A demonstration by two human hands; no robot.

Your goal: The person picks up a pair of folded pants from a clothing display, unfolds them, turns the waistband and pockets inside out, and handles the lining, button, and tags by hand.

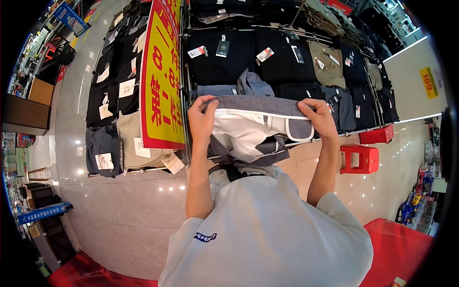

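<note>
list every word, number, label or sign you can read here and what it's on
"8", twice, and "第": large red-and-yellow sign, among other characters
"109", apparently, turned sideways: yellow label on the white panel
Too blurred or small: patch on the light shirt, white hang tags, blue sign at left
Held grey garment: no text I can read

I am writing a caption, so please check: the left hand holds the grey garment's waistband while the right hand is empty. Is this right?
Not fully: in the head view, the right hand is not empty but also holds the waistband. The left hand does hold it.
</note>
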